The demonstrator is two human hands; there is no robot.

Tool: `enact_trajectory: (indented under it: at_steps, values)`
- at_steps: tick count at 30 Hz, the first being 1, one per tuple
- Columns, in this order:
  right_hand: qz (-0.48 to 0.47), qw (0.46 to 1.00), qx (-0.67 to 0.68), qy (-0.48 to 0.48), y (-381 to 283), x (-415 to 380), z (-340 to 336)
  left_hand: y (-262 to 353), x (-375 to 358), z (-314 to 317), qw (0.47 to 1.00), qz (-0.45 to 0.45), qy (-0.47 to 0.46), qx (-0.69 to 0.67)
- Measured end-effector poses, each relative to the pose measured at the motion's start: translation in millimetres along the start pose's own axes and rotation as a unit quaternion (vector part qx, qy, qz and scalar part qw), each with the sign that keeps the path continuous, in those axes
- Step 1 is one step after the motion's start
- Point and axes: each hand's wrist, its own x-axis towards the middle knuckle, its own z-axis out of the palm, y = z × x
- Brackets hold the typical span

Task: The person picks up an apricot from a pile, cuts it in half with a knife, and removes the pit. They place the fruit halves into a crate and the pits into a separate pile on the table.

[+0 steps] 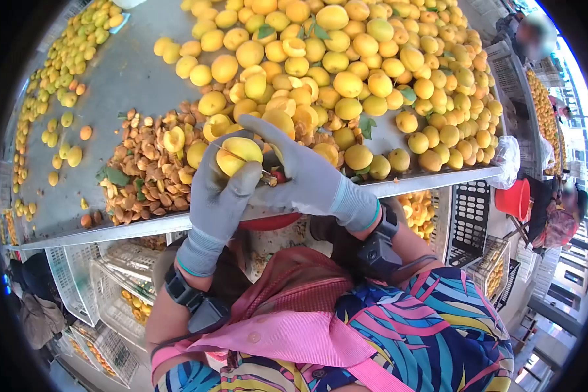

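My left hand, in a grey glove, is closed around a yellow apricot above the table's front edge. A dark slit runs across the apricot's upper side. My right hand, also gloved, is curled right beside it, the index finger reaching over behind the fruit. Between its fingers shows a small tool with a brownish end and a bit of red; the rest is hidden by the glove. Just beyond my hands lie split apricot halves, and to the left is a heap of brown apricot pits.
A large heap of whole apricots covers the far and right parts of the metal table. More fruit lies along its left side. Crates stand below, with a red bucket and a plastic bag at right. Other people are at the edges.
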Motion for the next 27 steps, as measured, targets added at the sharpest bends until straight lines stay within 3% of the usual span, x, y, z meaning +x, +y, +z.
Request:
enact_trajectory:
  at_steps: [3,5,10,13,14,16,17,19,20,21,23,27]
  values:
    - [0.059,0.996,-0.061,0.017,-18,-19,3,2,-10,1,0.999,0.010,-0.040,0.013]
    - [0.155,0.988,-0.018,-0.015,-27,-31,4,5,-20,9,0.999,0.006,-0.031,-0.007]
    - [0.144,0.985,-0.087,-0.028,-39,-47,7,6,-35,11,0.997,0.008,-0.041,0.071]
    - [0.185,0.975,-0.119,-0.041,-64,-52,11,10,-48,19,0.999,-0.007,-0.026,0.026]
    - [0.181,0.975,-0.122,-0.040,-65,-54,14,12,-51,24,0.999,-0.002,-0.026,0.027]
    - [0.126,0.973,-0.192,-0.004,-60,-58,23,16,-59,35,0.980,-0.011,0.032,-0.196]
    - [0.121,0.974,-0.193,-0.005,-58,-61,28,20,-64,38,0.981,-0.008,0.032,-0.194]
    - [0.025,0.979,-0.201,0.031,-54,-67,36,31,-72,41,0.994,-0.020,0.093,-0.045]
    - [0.020,0.979,-0.203,0.030,-50,-71,40,28,-76,41,0.988,0.087,0.026,0.122]
    - [-0.004,0.973,-0.227,0.040,-46,-75,42,28,-80,40,0.988,0.092,0.027,0.123]
    - [-0.035,0.965,-0.255,0.051,-49,-79,43,32,-86,42,0.999,-0.018,0.028,-0.034]
    - [0.018,0.970,-0.240,0.013,-72,-94,45,34,-99,59,0.996,0.054,0.062,-0.017]
